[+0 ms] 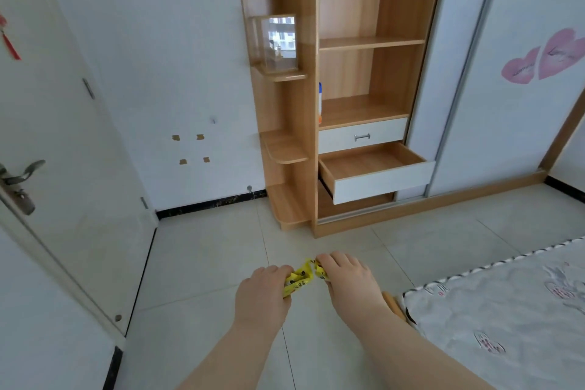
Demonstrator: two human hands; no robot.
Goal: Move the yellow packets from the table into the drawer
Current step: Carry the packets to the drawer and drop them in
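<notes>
- Gripped in the left hand (262, 291), fingers curled round them: crinkly yellow plastic packets with black print (297, 282), bunched and creased as thin wrapping does under a squeeze.
- Pinched in the right hand (351, 282), fingers curled over: a further yellow packet (320, 272), touching the left bunch; exact count impossible to tell.
- Carried low over the pale glossy floor tiles (205, 263), both arms stretched towards the wood-grain wardrobe (392, 9); probably mid-carry, with the table out of view.
- Pulled well out to receive them: the open light-wood drawer with a flat white front (380, 184), smooth board showing inside, nothing yellow in it yet.
- Just above, pushed shut: a matching white drawer with a small metal bar handle (362, 136).
- Near the right forearm: a quilted white mattress with a corded edge (506, 310).
</notes>
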